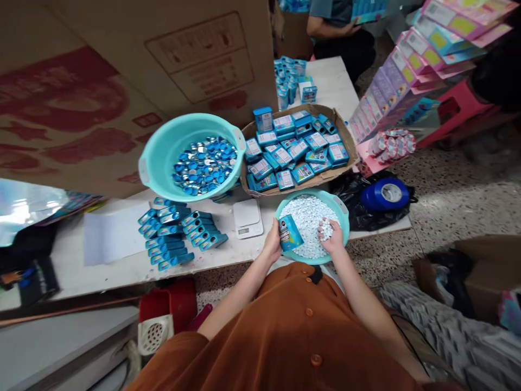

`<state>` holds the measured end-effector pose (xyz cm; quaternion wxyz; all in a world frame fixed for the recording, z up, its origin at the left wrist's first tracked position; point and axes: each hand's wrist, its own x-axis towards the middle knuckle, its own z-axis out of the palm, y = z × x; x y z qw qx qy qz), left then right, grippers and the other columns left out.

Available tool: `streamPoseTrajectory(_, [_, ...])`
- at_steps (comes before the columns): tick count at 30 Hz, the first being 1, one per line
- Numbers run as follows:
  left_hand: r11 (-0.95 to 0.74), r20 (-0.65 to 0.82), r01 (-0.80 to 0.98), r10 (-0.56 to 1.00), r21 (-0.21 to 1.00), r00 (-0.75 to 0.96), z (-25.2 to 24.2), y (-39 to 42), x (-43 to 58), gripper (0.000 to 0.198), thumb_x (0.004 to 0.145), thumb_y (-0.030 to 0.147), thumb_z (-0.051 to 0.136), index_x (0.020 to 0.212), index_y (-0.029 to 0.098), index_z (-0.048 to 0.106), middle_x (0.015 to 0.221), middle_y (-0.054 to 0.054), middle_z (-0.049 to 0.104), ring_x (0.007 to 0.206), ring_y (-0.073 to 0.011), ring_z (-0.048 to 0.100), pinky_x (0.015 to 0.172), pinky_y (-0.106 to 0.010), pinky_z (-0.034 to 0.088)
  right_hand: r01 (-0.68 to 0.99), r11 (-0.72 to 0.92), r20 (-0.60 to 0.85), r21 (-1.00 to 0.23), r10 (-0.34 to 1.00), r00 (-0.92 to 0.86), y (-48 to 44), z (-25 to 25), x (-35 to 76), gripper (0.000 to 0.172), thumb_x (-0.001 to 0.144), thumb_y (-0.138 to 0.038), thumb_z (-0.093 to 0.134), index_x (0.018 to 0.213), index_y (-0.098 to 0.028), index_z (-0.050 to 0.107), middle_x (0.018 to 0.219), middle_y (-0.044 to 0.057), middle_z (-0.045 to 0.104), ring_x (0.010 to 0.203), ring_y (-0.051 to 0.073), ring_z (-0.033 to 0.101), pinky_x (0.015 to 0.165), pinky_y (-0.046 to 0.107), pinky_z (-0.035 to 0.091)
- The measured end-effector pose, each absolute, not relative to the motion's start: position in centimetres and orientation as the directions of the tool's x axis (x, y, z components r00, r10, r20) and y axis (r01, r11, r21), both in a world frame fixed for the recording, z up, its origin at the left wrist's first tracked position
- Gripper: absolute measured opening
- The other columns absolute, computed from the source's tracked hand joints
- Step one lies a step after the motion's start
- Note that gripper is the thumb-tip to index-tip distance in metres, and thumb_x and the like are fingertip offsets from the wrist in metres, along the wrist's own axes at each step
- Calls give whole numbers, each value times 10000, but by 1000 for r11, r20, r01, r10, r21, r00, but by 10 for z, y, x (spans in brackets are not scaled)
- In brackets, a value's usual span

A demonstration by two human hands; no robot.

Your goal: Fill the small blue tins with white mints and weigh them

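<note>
A flat blue candy tin (pixel 290 233) with printed lettering is gripped in my left hand (pixel 273 242), tilted over the left side of a turquoise basin (pixel 344 221). Small white candies (pixel 306 217) fill that basin. My right hand (pixel 335 240) is cupped around a handful of the same candies at the basin's right side, palm up, apart from the tin. Left of the basin lies a small white kitchen scale (pixel 248 218). Several blue tins (pixel 171 239) stand in rows farther left on the white table (pixel 122 277).
Behind stand a turquoise tub (pixel 157 163) of blue and silver caps (pixel 205 163) and a cardboard tray (pixel 353 149) of blue tins. Blue tape rolls (pixel 385 194) lie on black plastic at right. A large carton (pixel 134 70) walls the back left. A co-worker's arm (pixel 331 27) shows beyond.
</note>
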<state>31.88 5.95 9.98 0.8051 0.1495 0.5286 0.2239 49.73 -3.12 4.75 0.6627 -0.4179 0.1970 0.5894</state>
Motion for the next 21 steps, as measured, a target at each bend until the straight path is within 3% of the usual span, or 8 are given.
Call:
streamPoseTrajectory(3, [718, -654, -107, 677, 687, 338, 94, 52, 318, 495, 703, 542, 697, 1034, 188, 595, 1040, -69, 665, 937, -203, 620, 872, -357, 480, -945, -3, -754, -328, 603, 260, -29, 50, 498, 151, 693, -251, 540, 838, -207, 536, 615, -48, 543, 466, 72, 486, 328, 149, 316])
streamPoseTrajectory(7, [320, -369, 184, 820, 929, 438, 91, 46, 313, 435, 737, 442, 690, 1073, 197, 563, 1048, -67, 629, 976, -206, 580, 912, -352, 437, -938, 63, -730, -340, 612, 306, -28, 58, 500, 119, 706, -276, 534, 802, -211, 506, 615, -45, 534, 475, 76, 477, 353, 157, 329])
streamPoseTrajectory(10, [37, -212, 303, 795, 952, 569, 92, 44, 312, 417, 751, 369, 679, 1119, 213, 561, 1110, -92, 604, 1058, -245, 540, 953, -382, 395, -924, 95, -693, -372, 634, 344, -27, 67, 502, 99, 722, -290, 523, 777, -217, 486, 632, -41, 538, 494, 78, 482, 386, 166, 356])
streamPoseTrajectory(13, [-124, -140, 329, 726, 936, 673, 95, 41, 317, 364, 783, 309, 636, 1130, 221, 569, 1144, -107, 593, 1100, -264, 512, 973, -407, 373, -911, 134, -662, -389, 648, 378, -24, 78, 504, 93, 728, -286, 520, 772, -218, 475, 639, -45, 540, 502, 75, 483, 409, 170, 368])
streamPoseTrajectory(17, [-232, -105, 327, 649, 916, 754, 97, 38, 325, 368, 815, 266, 583, 1179, 228, 554, 1126, -106, 597, 1078, -262, 513, 956, -416, 382, -860, 178, -628, -478, 615, 477, -18, 90, 503, 117, 741, -319, 515, 765, -218, 462, 613, -50, 515, 495, 75, 477, 418, 180, 376])
streamPoseTrajectory(21, [-208, -90, 296, 660, 932, 746, 97, 37, 331, 374, 809, 286, 605, 1179, 243, 571, 1137, -102, 605, 1087, -271, 513, 962, -418, 374, -751, 117, -573, -650, 573, 586, -14, 96, 499, 155, 761, -372, 462, 727, -222, 442, 597, -41, 490, 519, 90, 489, 448, 204, 404])
